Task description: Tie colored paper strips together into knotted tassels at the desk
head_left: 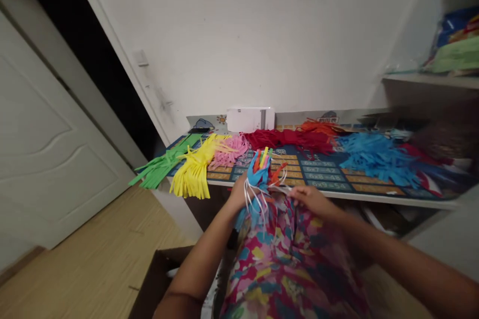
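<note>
1. Bundle of coloured strips first: it's up off the table, by the near edge and just above your patterned clothing. Mostly blue outside, with yellow, green and orange ends poking out the top.
2. Your left hand is closed around the side of it. Part of that grip is hidden behind the strips, so I can't tell how each finger sits.
3. Your right hand is nearly shut, fingertips pinching white string drawn out sideways from the bundle. More loose string dangles down the front.
4. Looks to me like you're at the tying step: left steadies, right handles the string. Can't see whether there's a knot.
5. Next move, I'd say, calls for a firm left grip and a snug, even pull on the right, without catching the loose ends.
6. Green strips, yellow strips, pink strips, red strips and blue strips lie along the table, apart from your hands.
</note>
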`<state>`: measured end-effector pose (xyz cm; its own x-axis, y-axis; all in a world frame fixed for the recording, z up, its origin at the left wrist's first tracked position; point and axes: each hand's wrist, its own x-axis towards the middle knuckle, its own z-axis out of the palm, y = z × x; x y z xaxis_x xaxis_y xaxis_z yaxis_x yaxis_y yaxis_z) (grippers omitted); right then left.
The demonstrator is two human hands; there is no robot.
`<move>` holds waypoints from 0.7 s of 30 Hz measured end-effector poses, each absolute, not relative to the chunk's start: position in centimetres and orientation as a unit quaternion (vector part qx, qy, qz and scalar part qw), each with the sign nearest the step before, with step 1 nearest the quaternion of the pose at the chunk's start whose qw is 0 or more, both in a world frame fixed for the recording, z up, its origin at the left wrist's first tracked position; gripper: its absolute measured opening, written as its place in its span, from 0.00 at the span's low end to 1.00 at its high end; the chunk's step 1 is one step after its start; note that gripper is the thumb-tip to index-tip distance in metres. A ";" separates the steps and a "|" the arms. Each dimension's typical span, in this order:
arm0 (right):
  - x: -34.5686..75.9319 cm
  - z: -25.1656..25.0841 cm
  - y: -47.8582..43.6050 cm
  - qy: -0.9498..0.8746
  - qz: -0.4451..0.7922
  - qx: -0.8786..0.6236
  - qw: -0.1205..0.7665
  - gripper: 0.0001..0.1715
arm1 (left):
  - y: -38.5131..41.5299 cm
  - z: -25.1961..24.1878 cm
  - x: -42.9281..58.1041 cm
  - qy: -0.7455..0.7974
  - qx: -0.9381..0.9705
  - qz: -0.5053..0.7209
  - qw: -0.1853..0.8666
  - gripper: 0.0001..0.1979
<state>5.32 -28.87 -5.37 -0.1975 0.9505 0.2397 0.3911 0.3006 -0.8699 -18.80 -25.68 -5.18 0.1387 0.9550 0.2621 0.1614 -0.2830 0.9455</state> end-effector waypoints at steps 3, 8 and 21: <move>3.1 -7.4 -31.8 -0.773 0.218 -0.466 0.371 0.18 | -24.7 -6.3 -16.9 0.458 0.619 0.500 0.398 0.12; 1.4 -1.8 -30.2 -0.912 0.059 -0.368 0.170 0.09 | -25.9 -7.3 -13.5 0.417 0.671 0.431 0.436 0.10; 5.4 -6.5 -25.7 -0.700 0.532 -0.393 0.269 0.29 | -28.9 -7.0 -15.6 0.270 0.759 0.259 0.533 0.13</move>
